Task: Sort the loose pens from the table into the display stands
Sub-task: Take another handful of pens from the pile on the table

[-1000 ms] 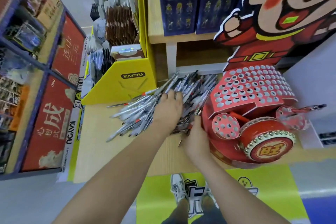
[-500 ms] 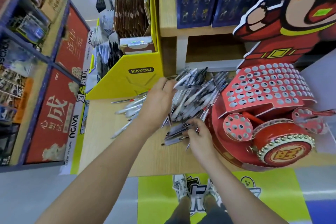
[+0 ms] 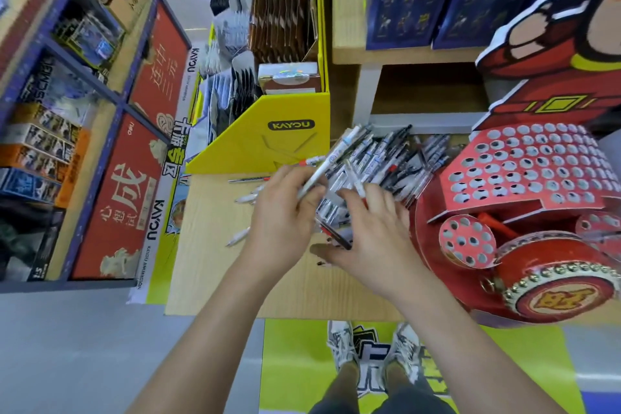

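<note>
Just left of the red drum display stand (image 3: 524, 178), fingers of the left hand (image 3: 282, 215) pinch a white pen (image 3: 324, 170) slanting up-right above the pen pile (image 3: 389, 158) on the bench (image 3: 208, 245), fingers of the right hand (image 3: 373, 232) lie spread on that pile, and a yellow KAYOU box (image 3: 268, 144) stands further left.

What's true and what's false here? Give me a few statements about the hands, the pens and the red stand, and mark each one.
The left hand holds a white pen. True.
Pens fill the red stand's top holes. False: no pen stands in them.
The pen pile lies between the yellow box and the red stand. True.
The right hand hangs off the table. False: it rests on the pen pile.
</note>
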{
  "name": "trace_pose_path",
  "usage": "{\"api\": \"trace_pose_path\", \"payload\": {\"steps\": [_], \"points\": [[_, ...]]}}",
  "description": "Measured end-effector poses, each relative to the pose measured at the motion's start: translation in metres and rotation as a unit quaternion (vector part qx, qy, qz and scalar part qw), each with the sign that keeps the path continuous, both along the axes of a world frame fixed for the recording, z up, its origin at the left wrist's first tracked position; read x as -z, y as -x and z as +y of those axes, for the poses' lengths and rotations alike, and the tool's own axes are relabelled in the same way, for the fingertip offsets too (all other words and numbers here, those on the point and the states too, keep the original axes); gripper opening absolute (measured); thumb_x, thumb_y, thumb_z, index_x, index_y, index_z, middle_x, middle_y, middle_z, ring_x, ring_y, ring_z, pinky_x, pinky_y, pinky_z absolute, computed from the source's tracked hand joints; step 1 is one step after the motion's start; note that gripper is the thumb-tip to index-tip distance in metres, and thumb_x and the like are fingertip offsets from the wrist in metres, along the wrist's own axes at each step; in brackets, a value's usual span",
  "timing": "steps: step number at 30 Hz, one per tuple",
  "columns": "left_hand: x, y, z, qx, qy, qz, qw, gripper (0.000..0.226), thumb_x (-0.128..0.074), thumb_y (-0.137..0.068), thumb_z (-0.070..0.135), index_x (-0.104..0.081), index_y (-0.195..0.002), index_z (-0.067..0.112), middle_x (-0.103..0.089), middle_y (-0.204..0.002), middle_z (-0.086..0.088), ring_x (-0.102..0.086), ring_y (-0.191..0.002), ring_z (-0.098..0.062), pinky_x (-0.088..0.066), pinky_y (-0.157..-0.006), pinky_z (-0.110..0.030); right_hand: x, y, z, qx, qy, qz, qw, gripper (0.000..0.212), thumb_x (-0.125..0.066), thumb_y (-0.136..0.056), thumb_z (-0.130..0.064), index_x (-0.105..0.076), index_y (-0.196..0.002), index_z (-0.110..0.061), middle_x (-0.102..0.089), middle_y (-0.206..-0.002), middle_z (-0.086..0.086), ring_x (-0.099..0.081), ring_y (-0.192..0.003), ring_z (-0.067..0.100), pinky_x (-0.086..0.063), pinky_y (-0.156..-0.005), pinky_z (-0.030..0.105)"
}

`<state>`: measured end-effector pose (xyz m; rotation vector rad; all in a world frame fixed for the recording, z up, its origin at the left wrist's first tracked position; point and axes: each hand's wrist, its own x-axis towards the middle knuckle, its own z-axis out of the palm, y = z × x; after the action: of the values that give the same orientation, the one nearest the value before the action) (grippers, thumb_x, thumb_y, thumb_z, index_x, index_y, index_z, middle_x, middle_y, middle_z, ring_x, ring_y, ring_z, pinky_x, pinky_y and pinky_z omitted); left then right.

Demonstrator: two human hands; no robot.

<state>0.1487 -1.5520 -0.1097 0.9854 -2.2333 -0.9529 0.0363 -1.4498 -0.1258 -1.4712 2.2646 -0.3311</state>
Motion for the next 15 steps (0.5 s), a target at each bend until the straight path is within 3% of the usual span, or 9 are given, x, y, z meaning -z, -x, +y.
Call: {"api": "trace_pose_path", "payload": {"steps": [2, 3, 5, 6, 8, 10, 13, 15], "points": [[0.002, 0.004, 0.007, 0.001, -0.042, 0.005, 0.999, 0.015, -0.053, -0.094, 0.02, -0.066, -0.097, 0.014, -0.059, -0.086, 0.003, -0.057, -0.083, -0.015, -0.047, -0.074, -0.024, 0.005, 0.001, -0.003, 0.004, 0.009, -0.054, 0.998, 0.03, -0.06, -0.09, -0.044, -0.049, -0.103, -0.019, -0.041, -0.099, -0.001, -0.051, -0.103, 0.026, -0.033, -0.075, 0.035], [0.0, 0.005, 0.009, -0.008, -0.102, 0.028, 0.994, 0.016, -0.051, -0.097, 0.023, -0.065, -0.097, 0.016, -0.06, -0.084, 0.001, -0.059, -0.078, -0.018, -0.052, -0.071, -0.03, 0.008, 0.002, -0.002, 0.005, 0.01, -0.087, 0.996, 0.018, -0.056, -0.095, -0.033, -0.045, -0.093, -0.019, -0.04, -0.091, -0.002, -0.053, -0.092, 0.027, -0.03, -0.069, 0.034], [0.0, 0.004, 0.008, -0.064, -0.229, 0.102, 0.966, 0.019, -0.045, -0.101, 0.025, -0.063, -0.096, 0.019, -0.058, -0.075, 0.0, -0.057, -0.067, -0.017, -0.052, -0.059, -0.037, 0.02, 0.003, 0.005, 0.02, 0.027, -0.142, 0.989, 0.017, -0.051, -0.099, -0.025, -0.045, -0.086, -0.016, -0.043, -0.081, -0.002, -0.051, -0.077, 0.021, -0.028, -0.064, 0.032], [0.004, 0.001, 0.004, -0.107, -0.245, 0.114, 0.957, 0.019, -0.044, -0.102, 0.025, -0.06, -0.094, 0.019, -0.055, -0.072, 0.001, -0.053, -0.064, -0.015, -0.048, -0.054, -0.035, 0.026, 0.004, 0.009, 0.049, 0.041, -0.179, 0.982, 0.018, -0.049, -0.101, -0.026, -0.051, -0.087, -0.014, -0.046, -0.079, -0.003, -0.049, -0.071, 0.017, -0.029, -0.063, 0.031], [0.026, -0.013, -0.004, -0.162, -0.18, 0.036, 0.97, 0.018, -0.043, -0.102, 0.025, -0.053, -0.09, 0.017, -0.049, -0.064, 0.004, -0.047, -0.057, -0.017, -0.035, -0.051, -0.033, 0.039, 0.004, 0.02, 0.129, 0.06, -0.26, 0.955, 0.02, -0.047, -0.101, -0.029, -0.06, -0.101, -0.015, -0.052, -0.074, -0.006, -0.046, -0.06, 0.006, -0.035, -0.061, 0.027], [0.054, -0.025, 0.0, -0.165, -0.138, -0.097, 0.972, 0.016, -0.045, -0.1, 0.027, -0.05, -0.09, 0.015, -0.049, -0.061, 0.004, -0.053, -0.062, -0.028, -0.024, -0.051, -0.035, 0.05, 0.006, 0.03, 0.191, 0.07, -0.321, 0.925, 0.022, -0.047, -0.101, -0.03, -0.059, -0.118, -0.023, -0.048, -0.066, -0.009, -0.042, -0.049, 0.002, -0.038, -0.055, 0.026], [0.09, -0.03, 0.017, -0.136, -0.092, -0.219, 0.962, 0.02, -0.056, -0.093, 0.036, -0.054, -0.107, 0.022, -0.066, -0.077, -0.004, -0.063, -0.08, -0.033, -0.035, -0.054, -0.035, 0.056, 0.005, 0.037, 0.237, 0.071, -0.416, 0.875, 0.046, -0.049, -0.101, -0.026, -0.033, -0.13, -0.058, -0.042, -0.056, -0.011, -0.036, -0.04, 0.012, -0.034, -0.043, 0.026], [0.102, -0.027, 0.023, -0.128, -0.061, -0.258, 0.956, 0.033, -0.06, -0.089, 0.04, -0.052, -0.118, 0.028, -0.07, -0.088, -0.005, -0.065, -0.084, -0.031, -0.041, -0.058, -0.034, 0.058, 0.003, 0.038, 0.275, 0.07, -0.459, 0.842, 0.053, -0.051, -0.1, -0.022, -0.029, -0.127, -0.062, -0.036, -0.047, -0.012, -0.031, -0.04, 0.016, -0.03, -0.041, 0.025]]}}
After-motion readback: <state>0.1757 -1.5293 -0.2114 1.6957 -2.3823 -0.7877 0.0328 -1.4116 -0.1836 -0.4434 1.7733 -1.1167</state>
